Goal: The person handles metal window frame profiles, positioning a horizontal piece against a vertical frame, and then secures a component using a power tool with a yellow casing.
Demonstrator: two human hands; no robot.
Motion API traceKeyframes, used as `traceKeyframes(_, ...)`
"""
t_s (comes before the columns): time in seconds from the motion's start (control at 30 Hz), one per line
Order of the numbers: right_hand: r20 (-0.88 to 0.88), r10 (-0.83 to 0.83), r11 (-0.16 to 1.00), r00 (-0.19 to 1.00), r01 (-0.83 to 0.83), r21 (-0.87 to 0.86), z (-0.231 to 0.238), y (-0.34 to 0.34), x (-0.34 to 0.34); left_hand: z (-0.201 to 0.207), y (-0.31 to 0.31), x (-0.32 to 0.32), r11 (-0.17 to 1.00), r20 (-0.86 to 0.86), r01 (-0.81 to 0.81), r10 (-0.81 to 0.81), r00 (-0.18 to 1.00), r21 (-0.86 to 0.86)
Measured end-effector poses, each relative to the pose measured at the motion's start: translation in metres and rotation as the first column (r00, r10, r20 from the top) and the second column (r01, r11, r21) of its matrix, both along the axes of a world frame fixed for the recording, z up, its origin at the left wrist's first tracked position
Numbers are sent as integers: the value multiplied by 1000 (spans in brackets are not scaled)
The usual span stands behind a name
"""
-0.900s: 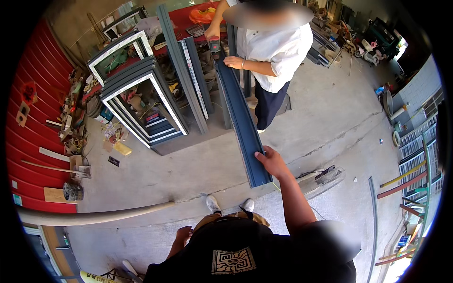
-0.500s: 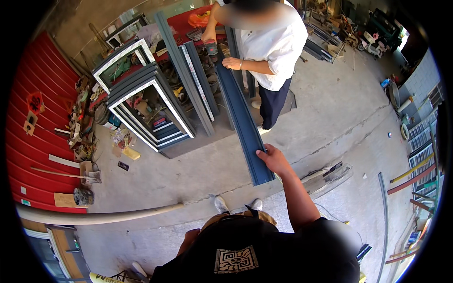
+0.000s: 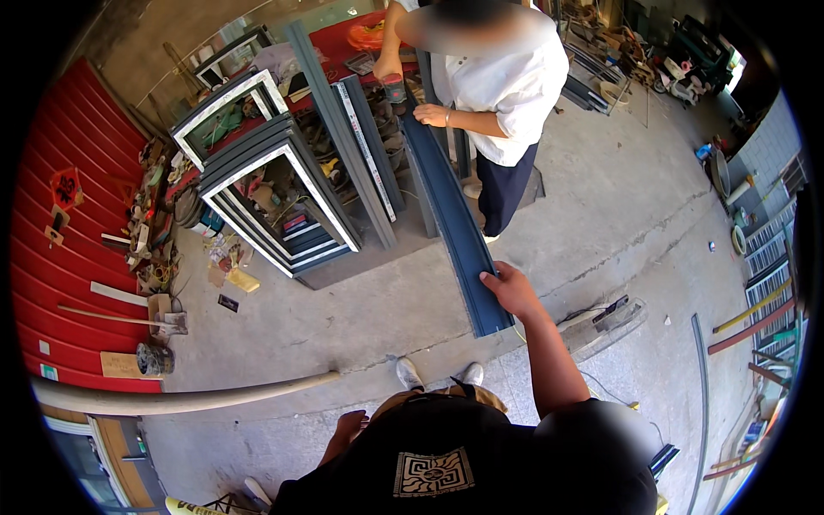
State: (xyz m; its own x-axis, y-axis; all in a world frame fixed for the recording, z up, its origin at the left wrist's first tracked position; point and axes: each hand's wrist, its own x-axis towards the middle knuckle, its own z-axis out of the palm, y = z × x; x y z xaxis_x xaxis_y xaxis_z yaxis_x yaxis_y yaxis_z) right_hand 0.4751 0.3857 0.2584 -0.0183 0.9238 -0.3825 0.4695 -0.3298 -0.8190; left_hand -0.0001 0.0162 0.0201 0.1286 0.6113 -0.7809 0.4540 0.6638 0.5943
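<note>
Dark blue profile point(image 3: 455, 221) slants right of the stacked frames point(image 3: 324, 199), near end gripped by the right hand point(image 3: 515, 292). A co-worker point(image 3: 502, 94) has a power tool point(image 3: 394, 87) at its far end; work there looks unfinished. Left hand point(image 3: 350, 424), this side of the frames: open or closed, cannot tell.

Right fingers point(image 3: 505, 270) partly hidden under the dark blue profile point(image 3: 454, 215), co-worker's head point(image 3: 485, 33) blurred
</note>
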Motion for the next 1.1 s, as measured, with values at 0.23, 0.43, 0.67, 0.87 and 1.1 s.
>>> traceKeyframes(0.23, 39, 12, 1000, 999, -11, -14, 1, 4, -3, -2, 2, -10, 1000, 40, 10, -11, 999, 20)
traceKeyframes(0.43, 38, 7, 1000, 999, -7, -14, -3, 3, -2, 0, 4, -10, 1000, 55, -22, 20, 998, 23)
traceKeyframes(0.67, 32, 6, 999, 999, -4, -51, 9, 2, 0, 1, 5, -4, 999, 20, -46, 46, 999, 6)
traceKeyframes(0.87, 52, 12, 999, 999, -10, -38, 6, 2, 9, 11, 9, 11, 993, 15, -117, 117, 993, -2)
traceKeyframes(1.1, 57, 64, 994, 996, -59, -91, 9, 2, 24, 4, 5, 27, 990, -56, 117, -113, 992, 74)
